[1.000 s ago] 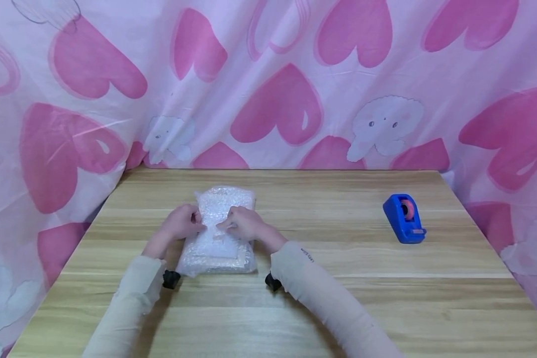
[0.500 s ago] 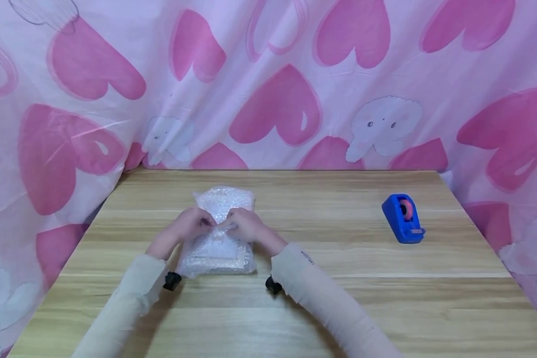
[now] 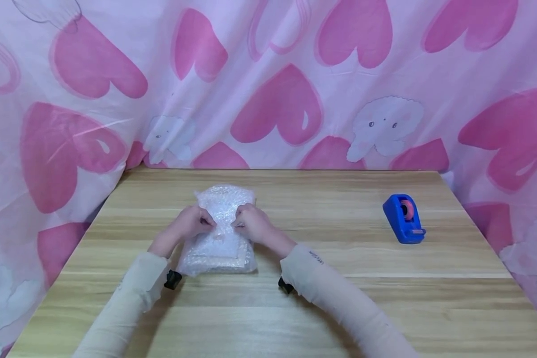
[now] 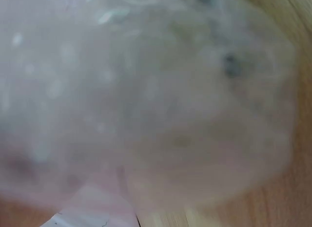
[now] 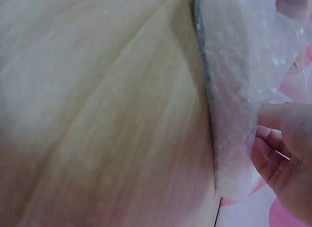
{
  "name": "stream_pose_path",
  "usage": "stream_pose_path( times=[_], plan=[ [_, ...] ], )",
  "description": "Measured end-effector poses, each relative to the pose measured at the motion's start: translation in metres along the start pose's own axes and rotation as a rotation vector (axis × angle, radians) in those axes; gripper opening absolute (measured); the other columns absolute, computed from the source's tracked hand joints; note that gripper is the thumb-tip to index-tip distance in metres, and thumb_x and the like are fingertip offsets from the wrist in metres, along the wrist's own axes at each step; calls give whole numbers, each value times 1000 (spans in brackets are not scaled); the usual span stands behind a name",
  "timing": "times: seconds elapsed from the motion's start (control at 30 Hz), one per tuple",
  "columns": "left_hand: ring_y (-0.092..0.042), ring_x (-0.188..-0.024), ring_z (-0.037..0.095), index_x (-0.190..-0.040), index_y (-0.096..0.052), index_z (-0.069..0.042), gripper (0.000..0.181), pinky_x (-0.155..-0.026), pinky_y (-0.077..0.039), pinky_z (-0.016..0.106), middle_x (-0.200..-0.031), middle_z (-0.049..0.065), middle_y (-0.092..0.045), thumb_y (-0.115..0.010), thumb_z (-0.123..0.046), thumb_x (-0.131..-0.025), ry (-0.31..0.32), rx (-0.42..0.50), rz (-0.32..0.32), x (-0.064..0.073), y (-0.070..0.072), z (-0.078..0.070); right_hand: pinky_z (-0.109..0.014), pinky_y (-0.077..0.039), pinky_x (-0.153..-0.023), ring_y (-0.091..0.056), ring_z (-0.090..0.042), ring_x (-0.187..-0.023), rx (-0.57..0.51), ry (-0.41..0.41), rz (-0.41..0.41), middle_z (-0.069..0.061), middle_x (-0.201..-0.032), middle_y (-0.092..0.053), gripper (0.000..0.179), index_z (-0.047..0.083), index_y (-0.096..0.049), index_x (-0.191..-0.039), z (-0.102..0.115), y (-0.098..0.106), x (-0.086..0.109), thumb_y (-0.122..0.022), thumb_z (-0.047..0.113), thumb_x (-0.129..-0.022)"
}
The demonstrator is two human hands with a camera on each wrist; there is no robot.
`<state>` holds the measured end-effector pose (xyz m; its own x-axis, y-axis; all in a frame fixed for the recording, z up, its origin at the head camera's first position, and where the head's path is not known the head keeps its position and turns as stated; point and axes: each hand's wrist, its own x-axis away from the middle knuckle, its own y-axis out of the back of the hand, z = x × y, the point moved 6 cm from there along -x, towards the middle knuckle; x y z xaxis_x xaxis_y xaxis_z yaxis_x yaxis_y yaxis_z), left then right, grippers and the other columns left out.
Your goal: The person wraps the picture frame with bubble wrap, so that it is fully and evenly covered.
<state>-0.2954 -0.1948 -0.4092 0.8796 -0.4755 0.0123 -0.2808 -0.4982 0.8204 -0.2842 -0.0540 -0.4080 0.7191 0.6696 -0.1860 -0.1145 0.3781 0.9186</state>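
A flat parcel in bubble wrap (image 3: 219,248) lies on the table left of centre in the head view. My left hand (image 3: 193,222) is over its left half, thumb and fingertips pinched together at the wrap's upper layer. Opposite it, my right hand (image 3: 252,223) has curled fingers, its fingertips pinching at the wrap, a small gap from the left ones. Close up in the right wrist view, thumb and fingers of the right hand (image 5: 287,149) meet the edge of the bubble wrap (image 5: 234,115). Blurred bubble wrap (image 4: 146,90) fills most of the left wrist view, which hides the left fingers.
A blue tape dispenser (image 3: 404,219) with a pinkish roll stands at the right of the wooden table (image 3: 340,308). Pink heart-patterned cloth (image 3: 277,104) hangs behind the table and at both sides.
My left hand has moved right to the middle of the parcel, where its fingertips met the right ones half a second ago. The right hand has since drawn back slightly right. The parcel stays in place.
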Motion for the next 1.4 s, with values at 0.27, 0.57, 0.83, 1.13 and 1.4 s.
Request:
stream_pose_path(
  times=[0.27,0.57,0.83,1.13,1.4],
  plan=[
    [-63,-76,24,-75,-69,-2,5,-71,-52,35,-77,8,-68,-69,2,-72,-56,-50,-12,1,-2,-4,-25,-44,-74,-50,-19,-86,-55,34,35,-4,-90,-60,10,10,-73,-88,-3,-4,1,-68,12,-79],
    [-57,-63,13,-69,-70,-9,4,-63,-49,32,-67,-1,-66,-73,-7,-71,78,-168,-15,4,1,0,-27,-45,-81,-58,-19,-86,-119,72,10,-5,-86,-66,7,6,-73,-81,-2,-7,-1,-68,9,-77],
    [-55,-61,12,-65,-69,-10,7,-62,-48,33,-64,-2,-64,-74,-8,-70,86,-206,-45,7,4,0,-28,-46,-80,-56,-19,-85,-89,80,36,-6,-88,-66,8,6,-73,-82,3,-6,-3,-69,10,-77],
    [-49,-52,7,-62,-68,-9,13,-53,-44,26,-61,-2,-64,-72,-14,-74,61,-285,-4,8,8,-6,-27,-45,-83,-54,-20,-89,-121,87,38,-6,-93,-64,10,6,-72,-86,0,-6,-1,-67,11,-80],
    [-62,-77,24,-88,-69,2,17,-73,-51,38,-87,12,-67,-66,-13,-80,-1,-199,81,-2,15,-25,-30,-44,-84,-56,-22,-88,-173,110,17,-9,-90,-64,10,2,-72,-85,-6,-3,0,-67,7,-78]
  ],
)
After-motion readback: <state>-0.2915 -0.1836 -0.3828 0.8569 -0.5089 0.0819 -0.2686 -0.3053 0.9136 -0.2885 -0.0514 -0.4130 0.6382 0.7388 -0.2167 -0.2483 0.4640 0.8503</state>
